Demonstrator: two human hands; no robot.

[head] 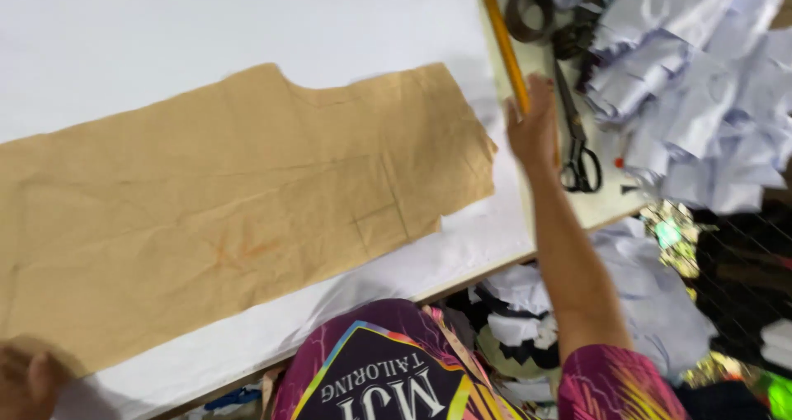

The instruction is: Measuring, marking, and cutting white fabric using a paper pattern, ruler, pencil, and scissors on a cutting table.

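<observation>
Your left hand (pixel 29 379) presses flat, fingers apart, on the tan paper pattern piece (pixel 231 205) lying mid-worktop (pixel 124 24), right hand (pixel 535 127) reaches to 1 o'clock, open over the long yellow ruler (pixel 503 44); next, I'd judge: close that grip on it.

Not much here in the way of packaging or signage, honestly. No boxes, no packets, no wall signs, no screens anywhere on the bench or around it. The only thing that counts as a label is the printed emblem (pixel 375 379) on the person's shirt, down at the bottom edge, middle of the view: a dark pointed patch with a thin yellow and light blue outline, white block lettering across it, sitting on magenta fabric with streaky pink and yellow patterning. It reads upside down from the head camera.
</observation>
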